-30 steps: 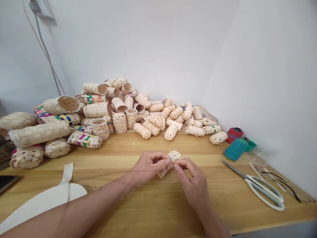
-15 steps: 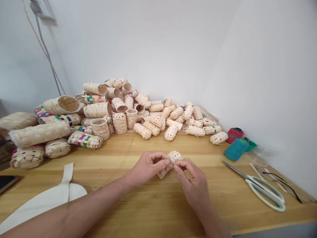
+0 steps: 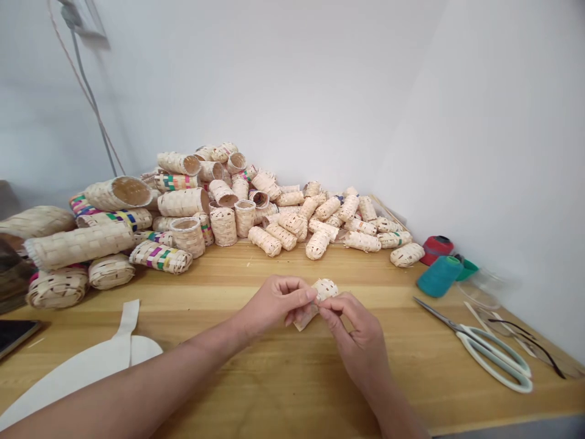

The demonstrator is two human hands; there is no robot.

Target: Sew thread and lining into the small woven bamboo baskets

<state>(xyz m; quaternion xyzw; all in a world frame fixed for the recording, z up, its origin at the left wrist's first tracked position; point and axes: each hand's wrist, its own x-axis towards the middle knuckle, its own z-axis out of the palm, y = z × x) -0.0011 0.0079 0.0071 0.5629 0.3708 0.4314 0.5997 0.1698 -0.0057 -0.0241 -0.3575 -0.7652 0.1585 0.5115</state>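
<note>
Near the middle of the wooden table (image 3: 274, 378), a small woven basket (image 3: 327, 287) of pale strips lies on its side. My left hand (image 3: 290, 299) is in front of it, thumb and forefinger pinched together. Opposite, my right hand (image 3: 356, 323) also pinches, its fingertips almost meeting those of the left. Whatever is between the fingers is too small to make out. Both hands partly cover the basket, and I cannot tell whether they touch it.
Piled woven baskets (image 3: 223, 227), some with coloured strips, line the wall. At right are scissors (image 3: 496, 353), a teal thread cone (image 3: 439, 276), a red thread cone (image 3: 436, 249) and glasses (image 3: 532, 341). A white flat piece (image 3: 77, 381) and a phone (image 3: 18, 335) lie at left.
The left fingertips have closed in over the spot where a thin bluish strand showed before. The right hand has barely moved. The whole view has shifted slightly.
</note>
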